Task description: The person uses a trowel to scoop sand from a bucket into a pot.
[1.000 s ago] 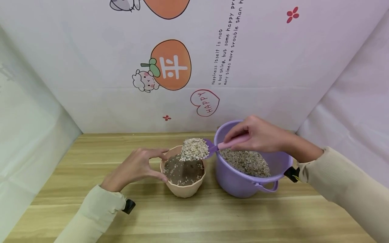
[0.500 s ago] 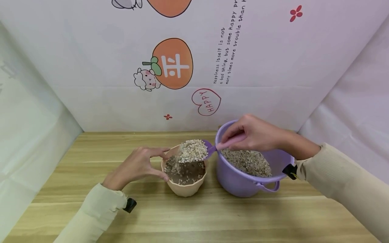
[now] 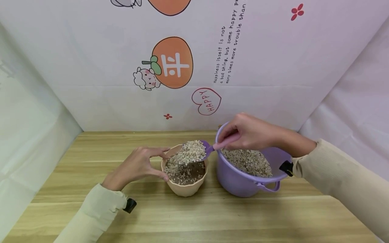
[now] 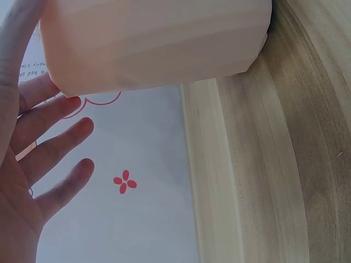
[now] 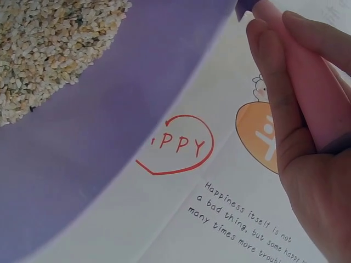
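Over the pot [image 3: 186,189], which the left hand [image 3: 138,166] grips widely, the right hand [image 3: 250,133] holds a scoop [image 3: 225,142] of gravel [image 3: 192,151].

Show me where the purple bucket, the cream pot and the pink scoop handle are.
Purple bucket [image 3: 233,183]: head view, on its outer wall.
Cream pot [image 4: 159,48]: left wrist view, on its side.
Pink scoop handle [image 5: 311,85]: right wrist view, midway along the grip.

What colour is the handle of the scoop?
The handle is mostly pink; the right wrist view shows it best.
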Demonstrator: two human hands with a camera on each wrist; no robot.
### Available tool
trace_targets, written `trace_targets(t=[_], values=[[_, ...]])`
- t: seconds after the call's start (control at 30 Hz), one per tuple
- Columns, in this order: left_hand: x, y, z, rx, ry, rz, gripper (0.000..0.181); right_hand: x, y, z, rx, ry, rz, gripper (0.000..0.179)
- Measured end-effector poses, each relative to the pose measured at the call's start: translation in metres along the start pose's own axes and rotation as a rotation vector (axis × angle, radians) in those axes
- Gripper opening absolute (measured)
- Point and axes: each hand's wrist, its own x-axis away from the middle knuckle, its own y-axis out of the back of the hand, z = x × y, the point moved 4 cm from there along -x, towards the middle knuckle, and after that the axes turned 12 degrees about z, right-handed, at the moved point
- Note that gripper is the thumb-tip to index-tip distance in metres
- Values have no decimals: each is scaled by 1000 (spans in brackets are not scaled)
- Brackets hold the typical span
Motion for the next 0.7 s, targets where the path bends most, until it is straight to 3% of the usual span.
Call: trace_targets(t=[0.37,0.6,0.7], values=[[0,-1,-1,2,-9,-6,68,-7,5,8,57,-41,70,12],[0,-1,0,-11,-22,-14,81,-10,11,15,78,-91,115,15],[-1,-1,0,-14,-23,-14,77,-12,14,18,83,-90,126,14]])
